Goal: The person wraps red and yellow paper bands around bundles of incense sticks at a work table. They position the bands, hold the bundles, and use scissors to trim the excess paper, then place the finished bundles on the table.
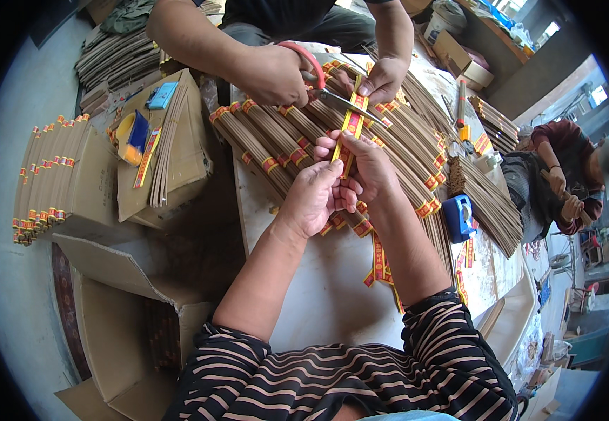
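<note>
Fingers of my left hand (313,196) and right hand (367,168) together pinch a glossy red-and-yellow paper strip (352,126) above bundled brown sticks (276,140).

Blue tape dispenser (458,217) on table; cardboard boxes (118,309) at left.

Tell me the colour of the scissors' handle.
Red, on the scissors the co-worker holds, seen in the head view.

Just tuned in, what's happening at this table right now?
The person's left hand and right hand pinch the near end of a yellow-and-red paper strip, held over bundles of brown sticks banded in the same colours. Across the white table, a co-worker's hand works red-handled scissors at the strip, while their other hand holds its far end. More cut strips lie by the right forearm.
</note>
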